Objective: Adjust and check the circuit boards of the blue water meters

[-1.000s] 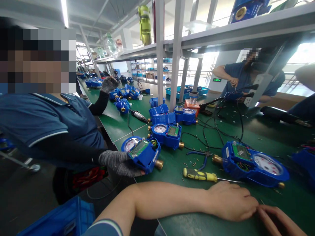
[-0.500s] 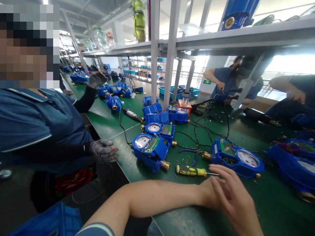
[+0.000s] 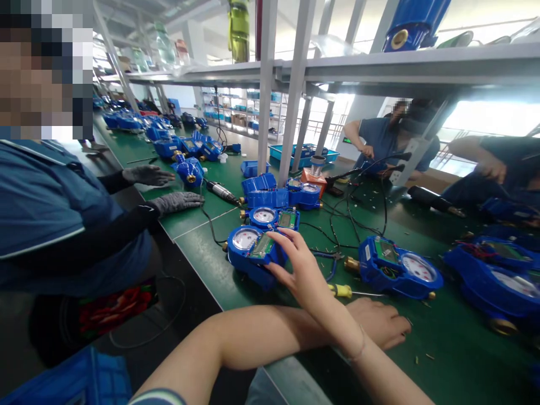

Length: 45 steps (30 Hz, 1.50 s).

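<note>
Face up on the green bench [image 3: 205, 259], close to its near edge: a blue meter [image 3: 242, 265], round white dial to the left, green circuit board to the right. Over its right end, the right hand [image 3: 306, 270], thumb and forefinger spread apart, thumb at the near side of the housing, forefinger by the board; impossible to tell how firmly pressed. Crossed beneath the right forearm, the left forearm [image 3: 265, 334], laid along the bench edge; beyond it, the left hand [image 3: 375, 320], palm down on the green surface, fingers bent and slightly apart, undersides hidden, impossible to tell whether closed on anything.

Just behind the blue meter, a second meter [image 3: 264, 215], partly covered. Past the right wrist, a yellow-handled screwdriver [image 3: 341, 291], handle partly hidden, shaft pointing right, and blue-handled pliers [image 3: 331, 274], also partly hidden. Farther right, a third meter [image 3: 399, 270], brass fitting toward the pliers.

At left, near a silver-and-black corded tool [image 3: 221, 192], the two gray-gloved hands [image 3: 179, 202] of a co-worker, fingers outstretched, one at the bench edge. Deeper in, an orange box [image 3: 313, 179] and a teal tray [image 3: 276, 153]; across the bench, another person [image 3: 375, 132] in blue. Overhead, a shelf [image 3: 422, 64] bearing a yellow-green bottle [image 3: 239, 34].
</note>
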### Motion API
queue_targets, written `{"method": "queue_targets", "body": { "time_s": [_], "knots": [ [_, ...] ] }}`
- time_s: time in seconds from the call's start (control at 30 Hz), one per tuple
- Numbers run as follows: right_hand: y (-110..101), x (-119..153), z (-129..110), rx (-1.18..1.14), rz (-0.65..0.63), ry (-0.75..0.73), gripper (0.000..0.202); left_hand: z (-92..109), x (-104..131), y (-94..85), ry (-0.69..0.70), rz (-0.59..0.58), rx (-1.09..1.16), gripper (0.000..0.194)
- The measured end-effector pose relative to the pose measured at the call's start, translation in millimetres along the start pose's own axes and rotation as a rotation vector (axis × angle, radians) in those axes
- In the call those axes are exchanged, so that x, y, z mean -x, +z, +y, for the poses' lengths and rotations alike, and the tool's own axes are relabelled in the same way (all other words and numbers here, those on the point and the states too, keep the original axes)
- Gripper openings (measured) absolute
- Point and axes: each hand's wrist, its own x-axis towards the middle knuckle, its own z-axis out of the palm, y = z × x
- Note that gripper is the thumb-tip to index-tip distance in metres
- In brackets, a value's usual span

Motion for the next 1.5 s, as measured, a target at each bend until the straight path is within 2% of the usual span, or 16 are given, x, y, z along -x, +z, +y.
{"method": "queue_targets", "body": {
  "time_s": [0.13,0.27,0.33,0.43,0.47,0.5,0.57,0.67,0.7,0.77,0.87,0.97,1.03,1.13,1.3,1.5],
  "knots": [
    [-0.9,-10.7,9.9,-0.234,0.042,0.133,0.044,5.5,6.0,-4.9,0.08,0.019,-0.01,0.025],
    [-5.3,-19.9,13.8,-0.557,0.067,0.362,0.05,14.5,33.4,-22.4,0.146,0.042,-0.026,0.022],
    [-6.9,-24.2,13.9,-0.641,0.064,0.402,0.051,20.5,59.1,-36.3,0.148,0.061,-0.02,0.02],
    [-8.4,-28.5,14.3,-0.685,0.059,0.419,0.051,28.5,112.0,-65.7,0.147,0.081,0.022,0.019],
    [-8.7,-29.4,14.9,-0.698,0.063,0.428,0.051,28.8,132.7,-77.8,0.144,0.1,0.08,0.023],
    [-8.9,-30.1,15.6,-0.708,0.07,0.44,0.051,26.9,154.3,-90.6,0.112,0.14,0.273,0.021],
    [-9.0,-31.5,17.3,-0.722,0.083,0.469,0.05,14.1,198.5,-116.4,-0.072,0.293,0.563,0.018],
    [-9.4,-33.7,18.2,-0.724,0.101,0.538,0.049,-29.2,256.1,-145.9,-0.622,0.685,0.465,0.016],
    [-9.8,-34.4,17.8,-0.719,0.108,0.564,0.05,-47.7,269.8,-151.2,-0.745,0.746,0.45,0.024],
    [-11.1,-35.6,15.9,-0.71,0.116,0.611,0.05,-84.0,285.9,-153.9,-0.781,0.721,0.499,0.048],
    [-13.7,-36.9,13.1,-0.716,0.107,0.66,0.05,-121.4,284.1,-144.0,-0.721,0.581,0.647,0.081],
    [-16.8,-36.7,14.9,-0.737,0.101,0.701,0.049,-128.4,269.5,-131.2,-0.676,0.519,0.707,0.099],
    [-19.3,-33.6,19.2,-0.755,0.096,0.733,0.047,-118.8,262.7,-126.8,-0.681,0.499,0.706,0.096],
    [-23.4,-20.5,27.4,-0.8,0.068,0.792,0.043,-92.6,259.9,-126.3,-0.713,0.43,0.709,0.087],
    [-29.0,20.1,33.7,-0.95,-0.017,0.864,0.045,-46.5,261.4,-122.3,-0.733,0.318,0.793,0.082],
    [-41.0,59.2,26.1,-1.065,0.007,0.812,0.051,-11.0,256.7,-102.2,-0.749,0.376,0.94,0.084]
  ]
}}
